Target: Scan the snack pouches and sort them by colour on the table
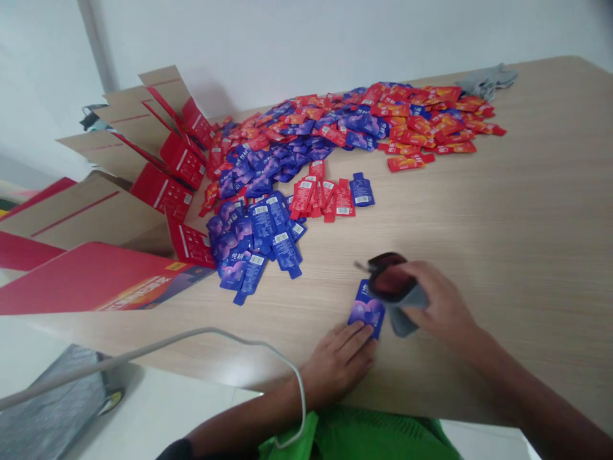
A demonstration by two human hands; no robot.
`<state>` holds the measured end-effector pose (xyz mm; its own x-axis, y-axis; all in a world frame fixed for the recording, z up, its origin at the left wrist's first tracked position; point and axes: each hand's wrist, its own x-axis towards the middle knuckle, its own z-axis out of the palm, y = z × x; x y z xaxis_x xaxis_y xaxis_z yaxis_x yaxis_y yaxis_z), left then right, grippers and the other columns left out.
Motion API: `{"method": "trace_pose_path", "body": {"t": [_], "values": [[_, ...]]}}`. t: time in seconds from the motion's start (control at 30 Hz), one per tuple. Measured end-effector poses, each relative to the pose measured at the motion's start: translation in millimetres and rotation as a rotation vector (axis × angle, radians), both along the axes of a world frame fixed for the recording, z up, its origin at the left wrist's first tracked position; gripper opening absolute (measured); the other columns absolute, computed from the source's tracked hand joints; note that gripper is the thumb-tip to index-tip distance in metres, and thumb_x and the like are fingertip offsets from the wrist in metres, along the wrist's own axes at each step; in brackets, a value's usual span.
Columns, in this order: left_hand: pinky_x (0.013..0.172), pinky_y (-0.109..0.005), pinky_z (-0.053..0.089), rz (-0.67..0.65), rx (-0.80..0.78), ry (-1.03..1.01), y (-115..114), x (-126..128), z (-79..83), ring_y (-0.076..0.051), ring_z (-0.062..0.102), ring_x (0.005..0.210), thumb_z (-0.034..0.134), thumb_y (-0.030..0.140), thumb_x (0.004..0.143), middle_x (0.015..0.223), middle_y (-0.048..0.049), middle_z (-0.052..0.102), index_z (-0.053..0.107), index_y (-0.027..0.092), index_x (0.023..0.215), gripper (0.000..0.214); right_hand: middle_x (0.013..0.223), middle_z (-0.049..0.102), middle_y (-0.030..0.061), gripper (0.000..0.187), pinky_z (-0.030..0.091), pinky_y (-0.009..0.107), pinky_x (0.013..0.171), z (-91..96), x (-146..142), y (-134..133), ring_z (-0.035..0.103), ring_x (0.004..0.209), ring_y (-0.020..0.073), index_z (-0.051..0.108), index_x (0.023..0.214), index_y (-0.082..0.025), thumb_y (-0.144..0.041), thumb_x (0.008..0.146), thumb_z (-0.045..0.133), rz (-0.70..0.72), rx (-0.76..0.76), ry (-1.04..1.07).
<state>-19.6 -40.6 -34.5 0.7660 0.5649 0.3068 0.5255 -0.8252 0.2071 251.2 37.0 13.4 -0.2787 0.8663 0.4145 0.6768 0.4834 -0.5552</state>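
My left hand (342, 358) lies on the table with its fingers stretched over the lower end of a blue-purple pouch (366, 311). Close by on the right, my right hand (438, 297) grips what look like dark sunglasses (390, 278) with a reddish lens, together with a grey cloth (405, 313). Motion blurs them, and they overlap the pouch's upper right corner in view. Beyond my hands lie a stack of blue pouches (263, 223) and a small pile of red pouches (318, 195). A single blue pouch (363, 190) is beside the red ones.
A long heap of mixed red and blue pouches (297, 131) runs along the back of the wooden table (502, 211). Open red cardboard boxes (119, 268) stand at the left. A grey cloth (488, 80) lies far right. A pale cable (201, 331) crosses near my left arm.
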Motion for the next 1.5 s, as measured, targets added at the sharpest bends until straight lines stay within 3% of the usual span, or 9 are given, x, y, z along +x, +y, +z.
{"method": "trace_pose_path", "body": {"t": [0.07,0.17,0.47,0.6,0.8,0.97,1.13,1.27,1.5], "values": [[0.105,-0.039,0.059,-0.004,-0.015,0.008,-2,0,-2.5,-0.024,0.069,0.122,0.060,0.029,0.105,0.131,-0.0101,0.073,0.067,0.016,0.130,0.029,0.113,0.075,0.0093,0.036,0.055,0.044,0.092,-13.4,-32,-12,0.068,0.103,0.0279,0.064,0.125,-0.024,-0.028,0.089,0.063,0.293,0.011,-0.162],[0.106,-0.038,0.059,-0.011,-0.019,0.006,-3,-1,-5.0,-0.022,0.070,0.120,0.059,0.027,0.105,0.130,-0.0094,0.074,0.067,0.016,0.132,0.030,0.108,0.075,0.0087,0.033,0.052,0.042,0.092,-34.5,-51,-10,0.066,0.099,0.0267,0.066,0.121,-0.021,-0.023,0.089,0.065,0.375,0.049,-0.281],[0.118,-0.041,0.050,-0.012,0.001,0.004,1,2,-4.5,-0.025,0.057,0.141,0.058,0.027,0.106,0.150,-0.0092,0.062,0.063,0.014,0.140,0.037,0.125,0.069,0.0164,0.046,0.050,0.049,0.094,-10.8,13,81,0.062,0.111,0.0356,0.059,0.134,-0.016,-0.027,0.089,0.066,-0.041,0.068,-0.406],[0.119,-0.044,0.049,-0.005,-0.070,-0.018,-1,3,-2.1,-0.025,0.058,0.140,0.058,0.025,0.106,0.146,-0.0108,0.065,0.063,0.015,0.140,0.036,0.122,0.070,0.0152,0.048,0.051,0.046,0.093,11.9,-2,42,0.063,0.110,0.0336,0.057,0.136,-0.018,-0.031,0.090,0.063,-0.086,0.109,-0.179],[0.103,-0.039,0.059,0.028,-0.144,-0.013,-4,2,-2.5,-0.021,0.077,0.104,0.057,0.020,0.105,0.117,-0.0079,0.078,0.070,0.020,0.127,0.026,0.113,0.074,0.0094,0.035,0.050,0.043,0.091,-23.3,-46,-21,0.064,0.101,0.0279,0.065,0.125,-0.020,-0.029,0.091,0.066,0.424,-0.053,-0.358],[0.117,-0.041,0.049,0.012,-0.109,-0.018,-3,3,0.6,-0.024,0.057,0.141,0.056,0.022,0.107,0.149,-0.0100,0.063,0.062,0.014,0.141,0.036,0.123,0.071,0.0147,0.047,0.049,0.046,0.097,-38.5,-26,33,0.062,0.110,0.0322,0.061,0.132,-0.016,-0.030,0.089,0.072,0.268,-0.045,-0.428],[0.120,-0.041,0.046,0.021,-0.143,-0.041,-1,3,1.2,-0.023,0.055,0.144,0.059,0.022,0.105,0.149,-0.0086,0.063,0.062,0.015,0.142,0.037,0.126,0.069,0.0161,0.047,0.049,0.050,0.097,-9.6,0,84,0.061,0.112,0.0358,0.059,0.135,-0.017,-0.024,0.089,0.068,0.047,0.029,-0.470],[0.121,-0.042,0.046,0.034,-0.153,-0.079,-2,4,1.3,-0.023,0.059,0.140,0.058,0.022,0.105,0.146,-0.0081,0.066,0.063,0.017,0.140,0.035,0.128,0.068,0.0142,0.050,0.050,0.050,0.098,13.0,-7,55,0.062,0.115,0.0347,0.054,0.141,-0.022,-0.033,0.092,0.061,-0.048,0.090,-0.224],[0.093,-0.034,0.063,0.090,-0.178,-0.063,-4,3,2.7,-0.019,0.077,0.093,0.061,0.020,0.102,0.100,-0.0049,0.080,0.074,0.022,0.115,0.019,0.113,0.075,0.0091,0.032,0.051,0.042,0.090,-24.9,-44,-17,0.064,0.099,0.0272,0.067,0.125,-0.020,-0.031,0.094,0.063,0.430,-0.054,-0.359]]}}
